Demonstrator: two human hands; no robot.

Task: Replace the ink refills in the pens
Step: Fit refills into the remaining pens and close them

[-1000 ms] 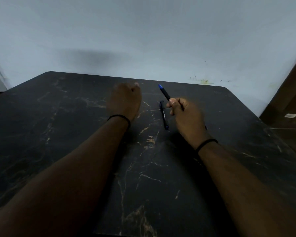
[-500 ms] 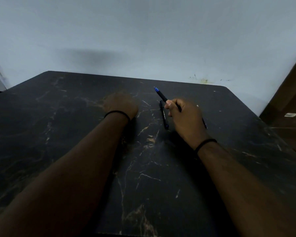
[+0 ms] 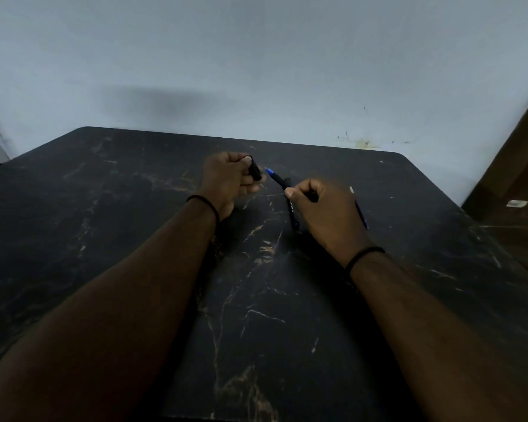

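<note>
1. Here, the right hand (image 3: 323,214) pinches a slim black pen with a blue tip (image 3: 279,179) between thumb and curled fingers, its tip aimed up and left towards the other hand.
2. The left hand (image 3: 229,181) has its fingers curled round a short black cap-like piece (image 3: 254,172), thumb pressed on top; what exactly this piece is I cannot tell in the dim light.
3. A second dark pen (image 3: 292,213) lies flat on the black marble-patterned tabletop (image 3: 134,223), just beside and partly under the right hand.
4. A thin blue-tinted stick, perhaps a refill (image 3: 360,211), shows past the right hand's far edge; whether it lies on the table or is held I cannot tell.
5. Judging by the pose, the step in hand is joining or parting the held pen and the small piece.
6. To do it well, bring the two parts into one straight line before they meet, so nothing jams.
7. Grip the barrel nearer the tip for steadier control, and turn with the left fingers only.
8. Keep both parts low over the table, so anything dropped stays near.
</note>
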